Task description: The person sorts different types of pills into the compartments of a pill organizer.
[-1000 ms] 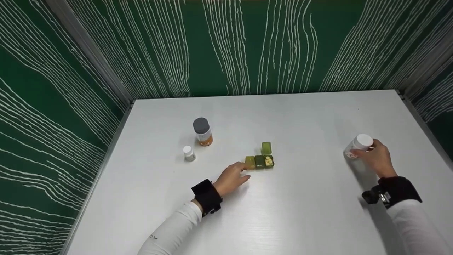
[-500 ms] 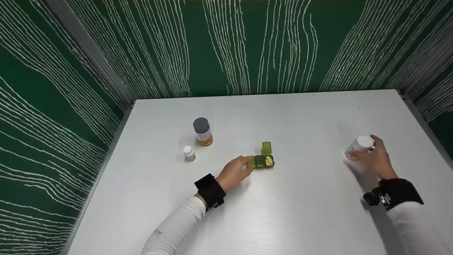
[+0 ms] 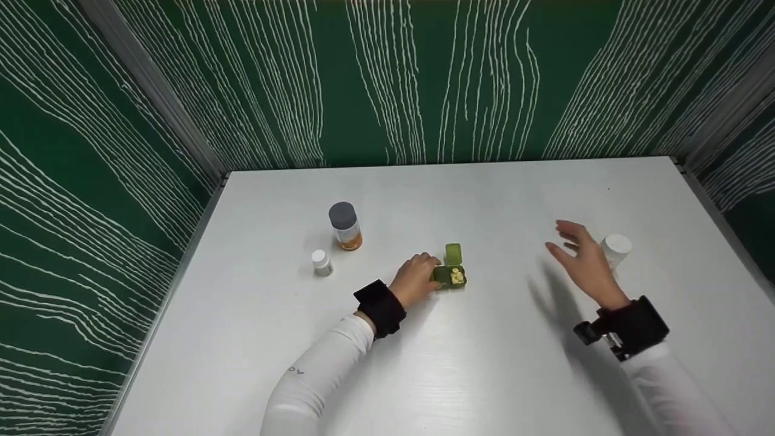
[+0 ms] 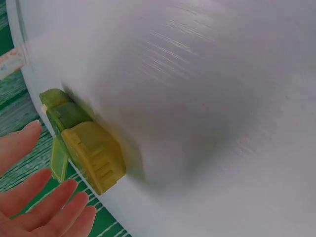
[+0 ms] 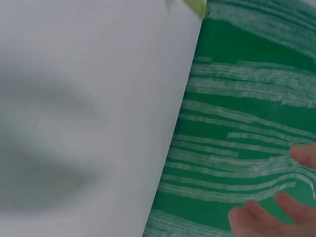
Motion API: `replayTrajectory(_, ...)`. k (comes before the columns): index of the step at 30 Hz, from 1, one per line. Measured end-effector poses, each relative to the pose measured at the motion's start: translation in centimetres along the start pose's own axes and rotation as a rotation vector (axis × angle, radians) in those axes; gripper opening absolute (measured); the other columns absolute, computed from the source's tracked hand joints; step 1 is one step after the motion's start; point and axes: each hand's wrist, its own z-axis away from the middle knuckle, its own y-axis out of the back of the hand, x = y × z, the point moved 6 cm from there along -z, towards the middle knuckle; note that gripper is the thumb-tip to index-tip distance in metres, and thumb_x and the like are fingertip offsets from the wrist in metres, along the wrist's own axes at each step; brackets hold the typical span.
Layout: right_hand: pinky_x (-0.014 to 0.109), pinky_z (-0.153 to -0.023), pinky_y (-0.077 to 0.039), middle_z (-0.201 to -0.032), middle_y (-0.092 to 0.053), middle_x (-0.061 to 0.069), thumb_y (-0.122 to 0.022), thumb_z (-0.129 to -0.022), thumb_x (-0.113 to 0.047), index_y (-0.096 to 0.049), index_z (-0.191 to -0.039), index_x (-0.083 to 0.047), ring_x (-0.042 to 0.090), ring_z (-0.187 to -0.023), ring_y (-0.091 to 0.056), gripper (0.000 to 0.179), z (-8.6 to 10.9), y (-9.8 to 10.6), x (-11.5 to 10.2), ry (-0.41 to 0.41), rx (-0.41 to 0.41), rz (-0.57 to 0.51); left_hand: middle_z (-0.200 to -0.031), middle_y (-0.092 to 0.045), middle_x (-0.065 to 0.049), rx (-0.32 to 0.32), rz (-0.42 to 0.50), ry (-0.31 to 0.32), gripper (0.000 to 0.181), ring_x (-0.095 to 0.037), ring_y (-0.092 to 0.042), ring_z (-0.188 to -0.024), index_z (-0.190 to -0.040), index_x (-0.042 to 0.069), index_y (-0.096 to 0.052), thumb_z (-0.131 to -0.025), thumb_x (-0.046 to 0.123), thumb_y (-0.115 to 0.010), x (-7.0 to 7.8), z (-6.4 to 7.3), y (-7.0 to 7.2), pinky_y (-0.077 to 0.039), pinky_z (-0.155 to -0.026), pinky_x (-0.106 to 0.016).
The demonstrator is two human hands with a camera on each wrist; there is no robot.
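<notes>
A small green and yellow pill organizer (image 3: pixel 442 277) lies mid-table. Its right compartment has the green lid (image 3: pixel 453 254) raised and holds pale yellow pills (image 3: pixel 457 277). My left hand (image 3: pixel 415 281) reaches over its yellow left end, thumb on the near side and fingers on the far side. In the left wrist view those fingers (image 4: pixel 59 207) look loosely extended, and the yellow compartment (image 4: pixel 98 153) shows beyond them. My right hand (image 3: pixel 584 266) is in the air with thumb and fingers spread, holding nothing. Just right of it stands a white bottle (image 3: pixel 617 247), partly hidden by the hand.
Left of the organizer stand a grey-capped bottle (image 3: pixel 346 227) with orange at its base and a small white-capped bottle (image 3: pixel 322 263). The white table (image 3: pixel 496 363) meets green, white-streaked walls (image 3: pixel 375 85) at the back and sides.
My right hand has let go of the white bottle, which stays standing, and has moved left. My left hand has slid right, over the organizer's yellow end.
</notes>
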Motion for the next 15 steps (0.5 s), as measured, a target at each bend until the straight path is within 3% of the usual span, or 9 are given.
replayTrajectory(5, 0.046, -0.092, -0.035, -0.118, -0.046, 0.028, -0.053, -0.088, -0.008, -0.04, -0.122, 0.011, 0.039, -0.11, -0.044, 0.042, -0.4, -5.0, -1.0, 0.004, -0.161, -0.092, -0.091, -0.059, -0.009, -0.013, -0.064, 0.028, 0.029, -0.021, -0.055, -0.084, -0.1, 0.0, -0.062, -0.074, 0.013, -0.068, -0.1, 0.1, 0.0, -0.045, -0.072, -0.028)
replayTrajectory(10, 0.045, -0.091, -0.037, -0.119, -0.045, 0.03, -0.05, -0.09, -0.013, -0.036, -0.125, 0.012, 0.04, -0.11, -0.044, 0.046, -0.8, -9.5, -0.2, -0.075, -0.315, -0.169, -0.086, -0.061, -0.006, -0.021, -0.028, 0.033, 0.019, -0.017, -0.054, -0.08, -0.089, 0.004, -0.065, -0.071, 0.008, -0.067, -0.5, 0.2, -0.1, -0.042, -0.067, -0.025)
replayTrajectory(15, 0.044, -0.089, -0.039, -0.124, -0.039, 0.034, -0.042, -0.093, -0.016, -0.025, -0.131, 0.013, 0.043, -0.109, -0.044, 0.051, -1.4, -12.6, 1.0, -0.187, -0.428, -0.287, -0.083, -0.062, -0.004, -0.022, -0.02, -0.004, 0.017, -0.015, -0.053, -0.076, -0.086, 0.005, -0.067, -0.07, 0.008, -0.068, -0.4, 0.2, -0.1, -0.04, -0.064, -0.022)
